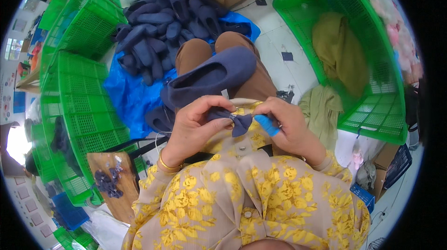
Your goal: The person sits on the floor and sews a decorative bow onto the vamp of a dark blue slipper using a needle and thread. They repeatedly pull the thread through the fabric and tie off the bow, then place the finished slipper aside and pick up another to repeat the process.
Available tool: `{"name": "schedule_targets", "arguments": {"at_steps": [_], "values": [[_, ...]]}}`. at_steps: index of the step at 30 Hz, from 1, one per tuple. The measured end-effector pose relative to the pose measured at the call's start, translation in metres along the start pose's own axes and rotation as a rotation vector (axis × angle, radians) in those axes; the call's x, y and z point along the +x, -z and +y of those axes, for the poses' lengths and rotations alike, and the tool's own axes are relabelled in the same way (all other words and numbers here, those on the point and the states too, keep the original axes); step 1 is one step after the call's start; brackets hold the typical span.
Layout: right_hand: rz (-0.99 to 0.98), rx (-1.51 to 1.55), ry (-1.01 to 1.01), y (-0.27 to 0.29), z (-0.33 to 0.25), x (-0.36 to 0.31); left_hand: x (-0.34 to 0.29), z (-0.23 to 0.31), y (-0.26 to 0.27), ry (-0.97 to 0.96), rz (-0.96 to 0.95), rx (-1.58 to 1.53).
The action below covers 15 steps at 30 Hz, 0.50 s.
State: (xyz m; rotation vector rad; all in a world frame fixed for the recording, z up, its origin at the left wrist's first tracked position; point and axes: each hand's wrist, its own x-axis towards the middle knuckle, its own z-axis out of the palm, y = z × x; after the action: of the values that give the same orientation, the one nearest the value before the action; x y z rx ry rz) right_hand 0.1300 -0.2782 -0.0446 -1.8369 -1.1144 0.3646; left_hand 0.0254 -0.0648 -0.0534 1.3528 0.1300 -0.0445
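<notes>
My left hand (198, 122) pinches a small navy fabric bow (241, 124) between thumb and fingers, in front of my chest. At the bow's right end, the fingertips of my right hand (291, 126) are pressed together; whatever they grip is too small to make out. Blue tape (267, 124) wraps one digit of that hand. Across my knees lies a navy slip-on shoe (240, 66), its opening facing up, just beyond the hands. A second navy shoe (159, 119) rests left of my left hand, partly hidden.
Many navy shoes (153, 40) lie heaped on a blue plastic sheet (128, 101) ahead. Green crates (77, 96) stand at the left. Another green crate (384, 92) at the right holds olive cloth (340, 50). Small navy bows (109, 180) sit on a wooden board (125, 199) at lower left.
</notes>
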Motion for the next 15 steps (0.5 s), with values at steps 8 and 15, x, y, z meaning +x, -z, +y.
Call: {"name": "schedule_targets", "arguments": {"at_steps": [8, 15], "values": [[-0.010, -0.041, 0.101, -0.0033, -0.0003, -0.0005, -0.0029, -0.0061, 0.0026, -0.003, -0.033, -0.022], [-0.136, -0.110, 0.073, 0.0043, -0.0013, -0.0034, -0.0044, -0.0075, 0.0019, 0.045, -0.026, -0.075]]}}
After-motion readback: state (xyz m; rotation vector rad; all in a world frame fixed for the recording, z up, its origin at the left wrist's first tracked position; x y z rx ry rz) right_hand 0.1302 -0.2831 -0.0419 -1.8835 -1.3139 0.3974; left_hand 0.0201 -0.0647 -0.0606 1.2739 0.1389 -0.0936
